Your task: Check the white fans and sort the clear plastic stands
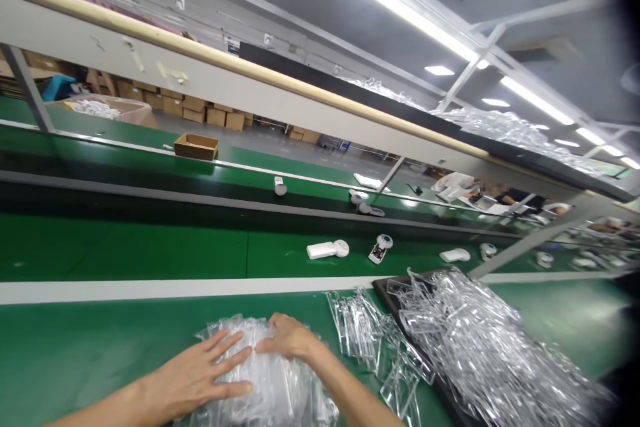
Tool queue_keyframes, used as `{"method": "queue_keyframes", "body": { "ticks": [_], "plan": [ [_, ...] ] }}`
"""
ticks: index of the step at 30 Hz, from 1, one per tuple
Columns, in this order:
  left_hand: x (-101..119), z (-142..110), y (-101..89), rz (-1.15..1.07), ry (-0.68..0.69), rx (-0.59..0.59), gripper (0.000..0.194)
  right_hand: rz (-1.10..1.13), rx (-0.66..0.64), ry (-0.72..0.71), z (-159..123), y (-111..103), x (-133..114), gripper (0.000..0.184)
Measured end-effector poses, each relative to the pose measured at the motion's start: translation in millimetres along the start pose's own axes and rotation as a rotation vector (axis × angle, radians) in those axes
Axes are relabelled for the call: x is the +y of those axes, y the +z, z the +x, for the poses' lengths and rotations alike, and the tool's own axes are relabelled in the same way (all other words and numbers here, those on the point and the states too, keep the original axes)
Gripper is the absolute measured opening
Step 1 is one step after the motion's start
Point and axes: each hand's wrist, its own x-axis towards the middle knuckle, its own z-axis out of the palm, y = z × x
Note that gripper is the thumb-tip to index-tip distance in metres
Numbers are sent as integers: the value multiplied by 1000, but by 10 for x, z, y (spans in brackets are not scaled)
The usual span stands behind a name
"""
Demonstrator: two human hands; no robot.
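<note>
A clear plastic bag [280, 387] stuffed with transparent plastic pieces lies on the green table near the bottom edge. My left hand [200, 370] rests flat on its left side, fingers spread. My right hand [287, 337] presses on the bag's top, fingers curled over the plastic. Just right of the bag lies a loose spread of clear plastic pieces [365, 327].
A black tray [387, 290] heaped with clear plastic pieces [480, 347] sits at the right. White handheld devices [327, 249] [381, 248] [455, 255] lie on the green conveyor belt beyond the white stripe. A cardboard box [196, 145] stands further back. A person sits at the far right.
</note>
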Motion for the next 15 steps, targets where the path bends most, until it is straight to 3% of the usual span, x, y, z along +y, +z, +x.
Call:
{"method": "queue_keyframes", "body": {
  "ticks": [4, 10, 13, 15],
  "plan": [
    [-15, -37, 46, -4, 11, -37, 127, -47, 83, -27, 61, 134, -94, 31],
    [-12, -97, 136, 44, -23, 37, 122, 43, 226, -68, 26, 277, -87, 11],
    [-8, -164, 112, 114, -31, 107, 108, 116, 285, -97, -86, 245, -88, 16],
    [-18, -237, 106, 173, -55, 194, 86, 163, 329, -117, -206, 185, -102, 16]
  ]
}}
